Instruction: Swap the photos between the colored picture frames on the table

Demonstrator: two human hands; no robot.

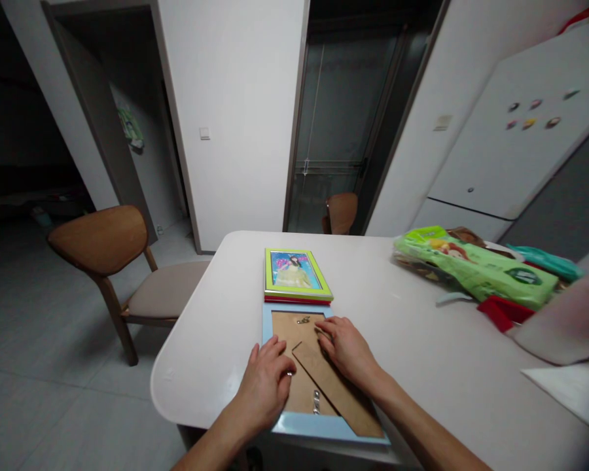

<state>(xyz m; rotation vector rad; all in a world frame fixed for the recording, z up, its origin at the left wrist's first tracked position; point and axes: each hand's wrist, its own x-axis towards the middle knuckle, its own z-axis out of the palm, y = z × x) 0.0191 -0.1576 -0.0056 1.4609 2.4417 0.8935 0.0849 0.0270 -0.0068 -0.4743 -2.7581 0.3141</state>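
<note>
A light blue picture frame (319, 425) lies face down at the near edge of the white table (412, 340), its brown backing board and fold-out stand (338, 392) facing up. My left hand (265, 379) rests on the left side of the backing, fingers curled down onto a small metal clip. My right hand (346, 347) lies on the upper right of the backing, fingertips pressing near the top of the stand. Just beyond, a green frame (297, 275) with a picture in it lies face up on top of a red frame (297, 300).
Green plastic packets (476, 265), a teal packet (544, 261), something red (503, 311) and pale sheets (564, 327) crowd the table's right side. A wooden chair (112, 261) stands to the left, another chair (341, 212) beyond the far edge. A fridge (520, 137) is at the right.
</note>
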